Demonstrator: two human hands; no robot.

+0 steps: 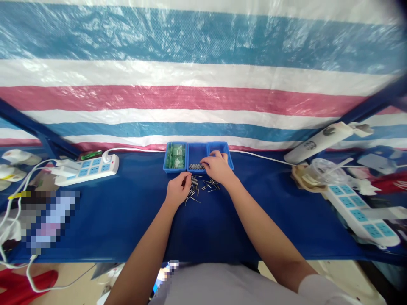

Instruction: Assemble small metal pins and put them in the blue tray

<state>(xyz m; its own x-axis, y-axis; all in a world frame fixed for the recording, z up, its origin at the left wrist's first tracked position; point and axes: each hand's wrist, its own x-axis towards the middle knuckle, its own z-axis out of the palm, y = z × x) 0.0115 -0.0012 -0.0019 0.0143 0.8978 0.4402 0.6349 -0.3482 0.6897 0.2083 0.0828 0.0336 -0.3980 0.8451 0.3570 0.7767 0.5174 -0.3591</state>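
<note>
My left hand [178, 188] is closed in a pinch at the near side of the blue bins. What sits between its fingertips is too small to make out. Right beside it lie thin pin-like metal pieces [197, 189] and a few short grey cylinders [194, 181]. My right hand [218, 166] reaches over the divider between the middle bin [197, 152] and the right bin [223, 148]. Its thumb and forefinger come together by small round metal parts [194, 167] in the middle bin; anything they hold is hidden. More pin-like pieces [211, 185] lie below that hand.
The left bin [165, 163] holds green-tinted packets [178, 156]. A white power strip [95, 169] and a blurred-out device [54, 220] are at left. At right stand a white roll [318, 142], a clear plastic cup [327, 171] and another power strip [362, 216]. A striped sheet [203, 97] hangs behind.
</note>
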